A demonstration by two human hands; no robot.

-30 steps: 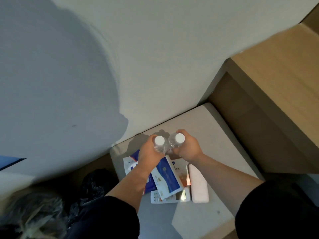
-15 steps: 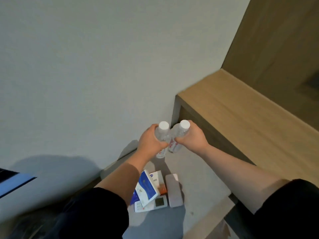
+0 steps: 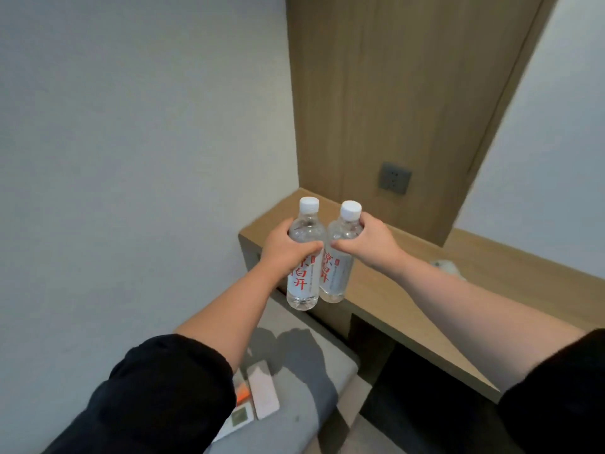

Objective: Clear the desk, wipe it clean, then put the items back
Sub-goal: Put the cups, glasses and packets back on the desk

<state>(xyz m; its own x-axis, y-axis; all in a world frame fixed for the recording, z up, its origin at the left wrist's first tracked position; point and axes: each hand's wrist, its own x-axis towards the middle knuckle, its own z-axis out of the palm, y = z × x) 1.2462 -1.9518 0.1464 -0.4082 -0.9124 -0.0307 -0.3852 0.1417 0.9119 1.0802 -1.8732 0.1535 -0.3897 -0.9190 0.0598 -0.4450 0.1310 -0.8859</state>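
I hold two clear water bottles with white caps and red lettering, side by side and upright, in the air at the left end of the wooden desk (image 3: 409, 290). My left hand (image 3: 284, 249) grips the left bottle (image 3: 302, 276) around its upper body. My right hand (image 3: 366, 240) grips the right bottle (image 3: 337, 273) near its shoulder. The left bottle's base hangs just off the desk's front edge; the right bottle is over the desktop.
A grey padded seat (image 3: 294, 404) sits low beside the desk, carrying a pink flat case (image 3: 262, 391), a white card and an orange item partly hidden by my left sleeve. A grey wall socket (image 3: 394, 178) is set in the wooden panel. A whitish crumpled thing (image 3: 445, 265) lies on the desk behind my right forearm.
Both hands lifted the two bottles up from the grey seat and carried them right toward the desk's left end. The view tilted upward, bringing the wooden panel and socket into sight.
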